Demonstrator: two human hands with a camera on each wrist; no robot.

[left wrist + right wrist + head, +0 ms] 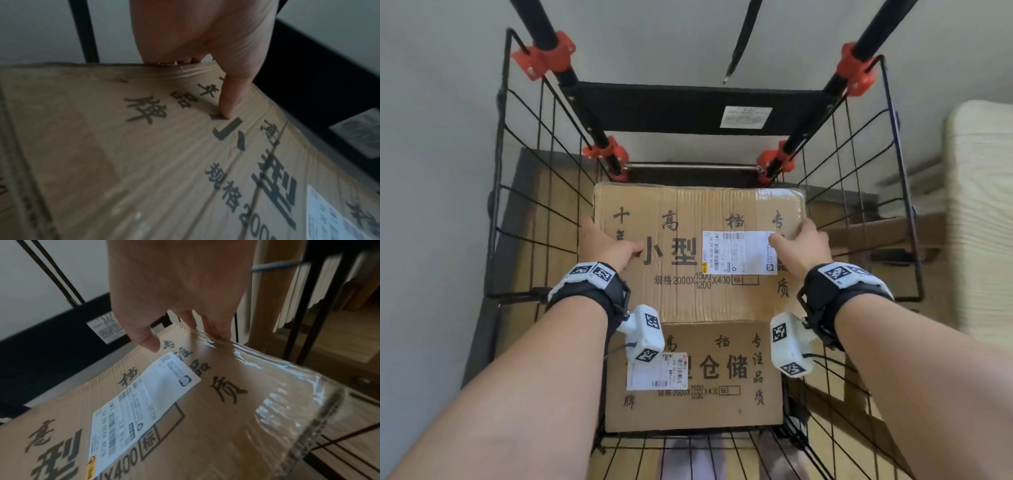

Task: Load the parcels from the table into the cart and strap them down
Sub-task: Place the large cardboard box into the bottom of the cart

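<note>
A large cardboard parcel (688, 301) with black print and a white label (739, 251) sits between my hands inside the black wire cart (500, 171). My left hand (613, 240) grips its left edge, thumb (230, 100) pressed on top and fingers curled over the side. My right hand (794, 236) grips the taped right edge, thumb by the label (144, 394). A second, similar parcel (705, 411) lies lower in the cart, partly covered by the first. Whether the upper parcel (144, 162) rests on it I cannot tell.
The cart has red clamps (544, 54) on black posts and a black fabric back panel (671, 109). A black strap (743, 37) hangs loose above the back. A pale wood-grain surface (979, 205) stands to the right. Wire walls close in on both sides.
</note>
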